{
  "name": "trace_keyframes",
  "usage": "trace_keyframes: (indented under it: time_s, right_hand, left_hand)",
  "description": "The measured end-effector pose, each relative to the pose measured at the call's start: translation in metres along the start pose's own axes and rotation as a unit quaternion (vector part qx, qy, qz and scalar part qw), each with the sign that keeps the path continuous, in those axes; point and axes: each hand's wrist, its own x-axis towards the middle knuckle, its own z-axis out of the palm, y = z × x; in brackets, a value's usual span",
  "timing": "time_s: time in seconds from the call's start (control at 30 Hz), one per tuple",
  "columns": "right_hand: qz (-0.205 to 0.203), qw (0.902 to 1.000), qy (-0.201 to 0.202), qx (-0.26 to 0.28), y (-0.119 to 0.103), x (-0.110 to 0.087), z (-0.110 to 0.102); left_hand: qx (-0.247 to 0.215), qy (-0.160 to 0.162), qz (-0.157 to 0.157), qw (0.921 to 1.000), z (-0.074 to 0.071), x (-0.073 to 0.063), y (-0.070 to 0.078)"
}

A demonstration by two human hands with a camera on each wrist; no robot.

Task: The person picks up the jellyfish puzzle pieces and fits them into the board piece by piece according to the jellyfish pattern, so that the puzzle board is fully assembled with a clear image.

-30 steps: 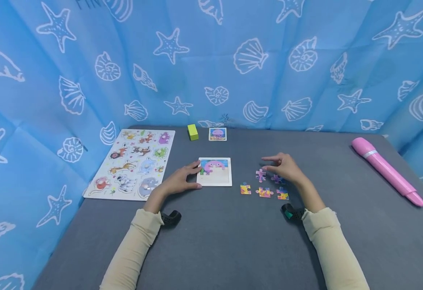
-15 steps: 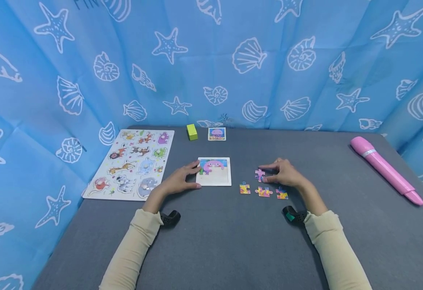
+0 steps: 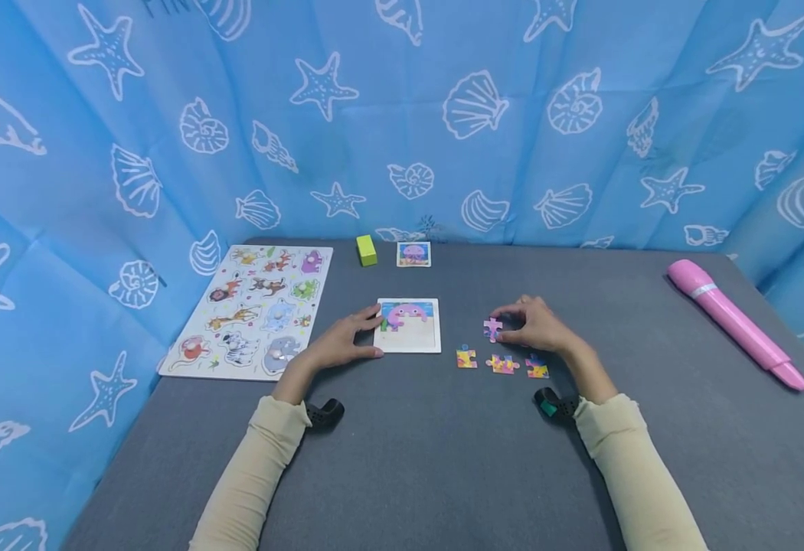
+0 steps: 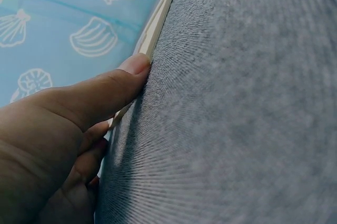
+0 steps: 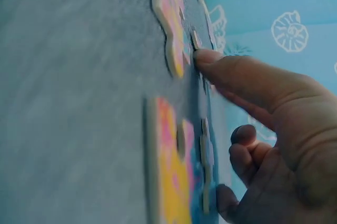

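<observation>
Jigsaw piece, pink and purple, lies pinched between your right hand's thumb and forefinger; picking it up looks like the step in hand. The next move likely calls for carrying it leftward to the puzzle tray, where your left hand's outspread fingers and thumb touch the edge

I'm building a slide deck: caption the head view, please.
Left hand touches a partly filled jigsaw tray while the right hand pinches a pink-purple jigsaw piece.

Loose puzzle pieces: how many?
5: a pink piece in the right hand, three yellow pieces in the nearest row, another piece under that hand (right wrist view). Others may be hidden.
</observation>
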Motion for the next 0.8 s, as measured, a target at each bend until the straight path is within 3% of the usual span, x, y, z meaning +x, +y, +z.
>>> trace_keyframes:
  time_s: [0.27,0.47,0.8]
  right_hand:
    - [-0.043,0.9986,0.020,0.025,-0.035,0.022,0.010]
    - [-0.080,0.9967,0.009,0.015,-0.061,0.042,0.024]
    - [-0.090,0.9954,-0.017,-0.026,-0.094,0.065,0.049]
  left_hand:
    - [-0.003,-0.002,0.006,1.0000,-0.001,0.000,0.001]
    - [-0.001,0.000,0.005,1.0000,0.000,0.000,0.001]
    - [0.001,-0.005,0.000,1.0000,0.000,0.001,-0.002]
